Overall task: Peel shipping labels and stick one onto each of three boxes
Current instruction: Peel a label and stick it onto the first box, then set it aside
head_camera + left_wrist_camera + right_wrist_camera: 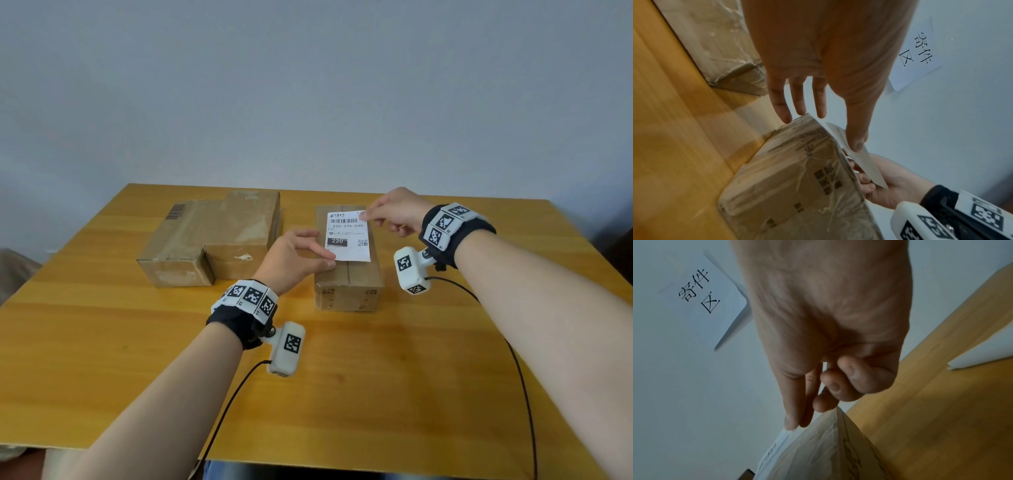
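Note:
A white shipping label [347,236] with a barcode hangs just over the top of the right-hand cardboard box [347,284], tilted up toward the right. My right hand [394,212] pinches its far right corner between thumb and fingertips [791,421]. My left hand [298,253] holds the near left corner: the thumb [858,142] lies on the label [859,162], the forefinger is hidden behind it, and the other fingers are straight. Two more cardboard boxes, one [174,246] beside the other [246,219], sit at the left without labels on the faces I see.
All boxes stand on a wooden table [376,377] against a pale wall. A paper sign [698,293] with printed characters hangs on that wall. A white sheet [982,350] lies on the table to the right of the box. Black cables trail from both wrist cameras.

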`<state>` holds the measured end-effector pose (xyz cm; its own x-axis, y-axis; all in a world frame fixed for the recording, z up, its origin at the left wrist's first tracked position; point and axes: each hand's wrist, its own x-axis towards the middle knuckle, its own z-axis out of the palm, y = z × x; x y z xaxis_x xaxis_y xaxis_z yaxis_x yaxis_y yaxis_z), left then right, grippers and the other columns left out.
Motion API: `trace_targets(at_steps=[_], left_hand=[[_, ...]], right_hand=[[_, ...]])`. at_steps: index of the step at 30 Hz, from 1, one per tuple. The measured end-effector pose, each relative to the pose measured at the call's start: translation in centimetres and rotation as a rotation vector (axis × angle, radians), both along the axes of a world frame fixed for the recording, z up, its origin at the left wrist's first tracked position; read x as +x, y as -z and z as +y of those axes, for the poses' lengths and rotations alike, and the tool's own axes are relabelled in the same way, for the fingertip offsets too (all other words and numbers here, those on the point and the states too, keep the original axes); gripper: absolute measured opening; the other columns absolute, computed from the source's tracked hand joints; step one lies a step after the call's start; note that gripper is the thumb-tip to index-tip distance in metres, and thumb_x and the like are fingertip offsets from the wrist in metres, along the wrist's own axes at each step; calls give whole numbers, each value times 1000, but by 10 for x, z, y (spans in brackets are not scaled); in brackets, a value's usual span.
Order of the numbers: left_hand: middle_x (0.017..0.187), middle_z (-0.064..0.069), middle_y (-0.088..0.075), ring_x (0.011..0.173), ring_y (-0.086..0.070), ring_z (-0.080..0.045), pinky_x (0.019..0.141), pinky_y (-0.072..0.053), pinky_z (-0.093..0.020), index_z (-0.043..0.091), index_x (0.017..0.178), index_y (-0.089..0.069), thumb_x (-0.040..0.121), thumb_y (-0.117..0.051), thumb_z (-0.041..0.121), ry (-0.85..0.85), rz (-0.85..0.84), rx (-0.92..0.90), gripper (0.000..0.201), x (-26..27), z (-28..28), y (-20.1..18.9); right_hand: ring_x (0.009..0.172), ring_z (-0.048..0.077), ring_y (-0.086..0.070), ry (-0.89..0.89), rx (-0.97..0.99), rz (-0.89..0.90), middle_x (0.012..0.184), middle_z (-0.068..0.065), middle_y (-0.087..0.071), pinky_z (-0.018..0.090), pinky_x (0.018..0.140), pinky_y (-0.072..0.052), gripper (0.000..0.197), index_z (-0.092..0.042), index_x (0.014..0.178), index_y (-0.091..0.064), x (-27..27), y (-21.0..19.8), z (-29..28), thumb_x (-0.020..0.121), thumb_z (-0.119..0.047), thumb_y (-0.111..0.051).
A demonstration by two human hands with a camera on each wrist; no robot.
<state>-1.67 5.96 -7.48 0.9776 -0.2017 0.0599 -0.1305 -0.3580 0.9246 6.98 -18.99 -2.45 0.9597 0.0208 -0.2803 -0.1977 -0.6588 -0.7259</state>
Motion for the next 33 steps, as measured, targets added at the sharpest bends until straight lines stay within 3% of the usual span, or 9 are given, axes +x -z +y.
trace_targets(at_steps=[6,11,21,28,33], left_hand=[[139,10,-56,127,-51,-1,114,-41,-35,30,80,-84,76,-91,19,37,7,30,14,4,-3,4],[146,12,-49,130,-46,-1,109,-37,-27,27,83,-84,76,-90,21,-1,-3,58,11,8,-5,6],[146,16,-50,133,-47,1,121,-34,-37,21,83,-84,77,-90,17,55,2,9,9,14,-6,15],[149,15,-47,137,-42,-1,122,-32,-41,28,79,-82,78,-89,19,62,13,-4,11,16,-4,19],[151,16,-45,139,-39,-3,123,-30,-41,23,82,-82,79,-88,19,69,28,-8,8,16,-4,21]], right_hand=[[55,14,-53,-25,-4,12,84,4,-70,26,50,-44,13,-17,95,-79,11,6,-1,90,-28,-83],[59,17,-61,8,96,14,87,5,-70,30,54,-55,17,-14,102,-78,11,17,-4,91,-25,-82],[65,19,-66,-3,91,5,88,5,-69,33,59,-61,20,-13,106,-76,11,22,-3,92,-26,-80],[67,20,-72,-26,35,-43,85,4,-72,35,61,-65,16,-14,103,-76,7,22,-4,94,-26,-79],[65,17,-73,-21,-8,-89,81,2,-74,35,61,-65,15,-16,100,-77,6,24,-1,93,-30,-79]])
